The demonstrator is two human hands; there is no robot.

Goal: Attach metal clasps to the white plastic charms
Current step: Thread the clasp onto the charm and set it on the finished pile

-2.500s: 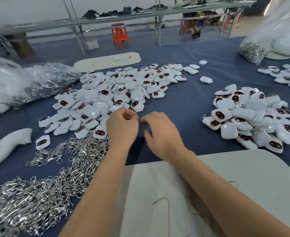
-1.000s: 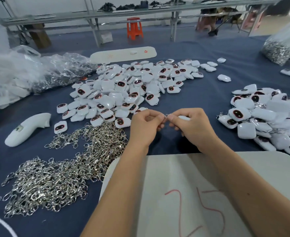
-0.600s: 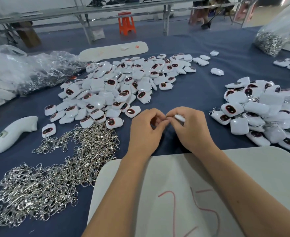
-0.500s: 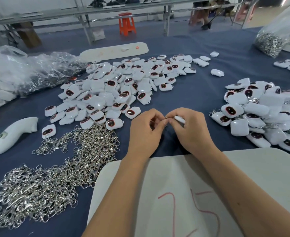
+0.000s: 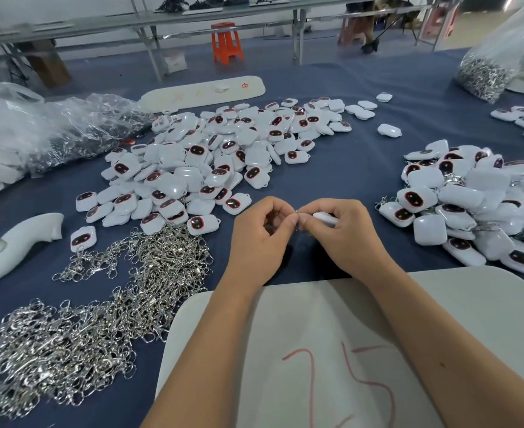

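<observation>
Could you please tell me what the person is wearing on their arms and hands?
Nothing shows: the left hand and right hand are bare, without gloves, rings, watch or bracelets, and both forearms are uncovered to the frame's edge, with no sleeves in view.

An orange stool (image 5: 226, 41) stands under long metal-framed tables (image 5: 192, 18) — blue floor (image 5: 322, 67) beneath.

We see white charms (image 5: 192, 168) with dark, red-rimmed faces, silver clasps (image 5: 100, 319), a navy bench (image 5: 347, 168), an orange stool (image 5: 226, 42), red marks on a pale board (image 5: 331, 366).
</observation>
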